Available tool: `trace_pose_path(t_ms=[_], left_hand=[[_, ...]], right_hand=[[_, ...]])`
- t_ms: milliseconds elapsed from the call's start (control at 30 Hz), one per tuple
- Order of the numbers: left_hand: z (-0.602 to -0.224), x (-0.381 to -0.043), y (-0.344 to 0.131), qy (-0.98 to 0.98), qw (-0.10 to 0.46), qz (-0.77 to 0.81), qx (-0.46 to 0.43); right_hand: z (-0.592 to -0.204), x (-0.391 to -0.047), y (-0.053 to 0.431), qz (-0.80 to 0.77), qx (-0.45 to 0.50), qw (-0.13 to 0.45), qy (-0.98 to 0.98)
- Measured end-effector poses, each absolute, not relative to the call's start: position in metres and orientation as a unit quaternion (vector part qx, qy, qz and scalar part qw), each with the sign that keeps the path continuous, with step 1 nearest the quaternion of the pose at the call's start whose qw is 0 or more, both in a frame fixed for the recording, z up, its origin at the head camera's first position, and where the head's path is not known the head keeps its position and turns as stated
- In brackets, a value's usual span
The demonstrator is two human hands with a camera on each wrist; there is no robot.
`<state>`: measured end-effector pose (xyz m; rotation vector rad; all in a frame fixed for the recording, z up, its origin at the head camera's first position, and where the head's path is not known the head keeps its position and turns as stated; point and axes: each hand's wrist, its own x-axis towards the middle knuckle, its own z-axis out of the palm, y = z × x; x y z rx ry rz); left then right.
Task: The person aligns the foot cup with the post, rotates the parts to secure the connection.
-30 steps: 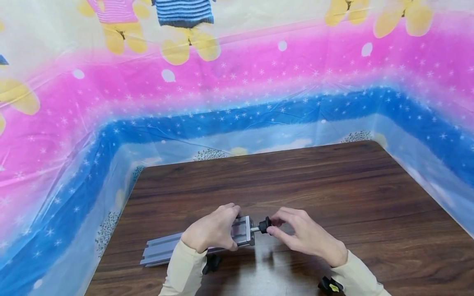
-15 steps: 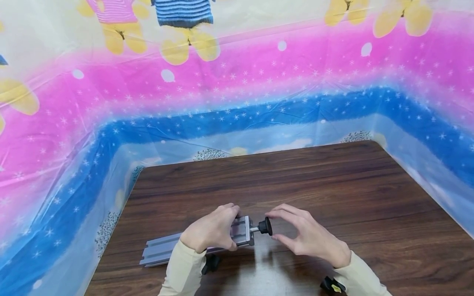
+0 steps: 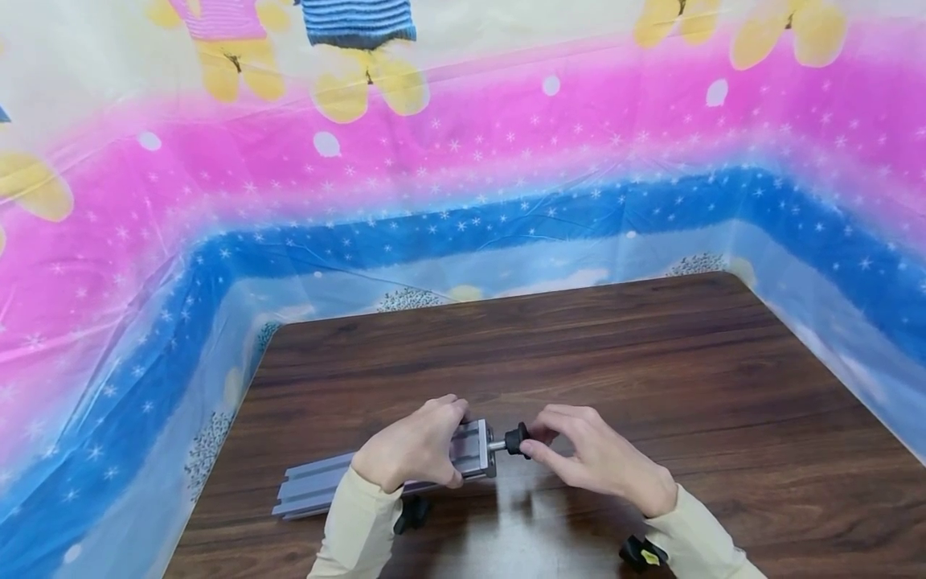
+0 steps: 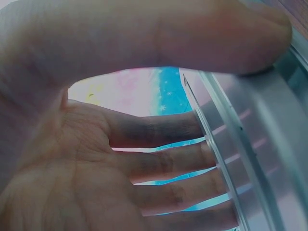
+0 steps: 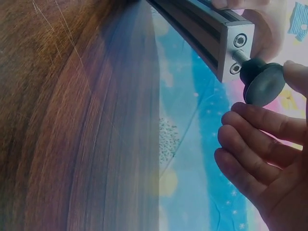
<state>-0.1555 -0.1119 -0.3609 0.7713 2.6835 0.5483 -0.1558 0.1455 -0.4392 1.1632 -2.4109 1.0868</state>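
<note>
A silver aluminium profile (image 3: 318, 485) with slots along its faces points rightward over the table. My left hand (image 3: 415, 446) grips it near its right end, thumb on the near side and fingers on the far side; the left wrist view shows the thumb (image 4: 216, 38) pressed on the slotted metal. Out of the profile's end plate (image 5: 237, 50), between two screws, comes a threaded stud with a black levelling foot (image 5: 264, 85). My right hand (image 3: 600, 462) pinches the foot's round rim between thumb and fingertips, with its other fingers loosely bent below.
The dark wood-grain table (image 3: 651, 354) lies beneath. A printed pink and blue cloth (image 3: 463, 177) hangs along its back and sides. Black wrist straps (image 3: 640, 553) sit at both sleeves.
Half a second ago the right thumb and fingers were spread apart around the foot; now they have come together on its rim. The left hand and the profile have hardly moved.
</note>
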Motion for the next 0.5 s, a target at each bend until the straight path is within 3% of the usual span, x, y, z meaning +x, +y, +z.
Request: trace_pose_path(t_ms=[233, 500], left_hand=[[-0.3609, -0.1556, -0.1121, 0.933, 0.151, 0.194, 0.265], [-0.3632, -0.158, -0.1133, 0.932, 0.126, 0.181, 0.288]], right_hand=[[-0.4369, -0.1544, 0.1476, 0.362, 0.379, 0.112, -0.845], [-0.434, -0.1558, 0.1507, 0.352, 0.439, 0.152, -0.813]])
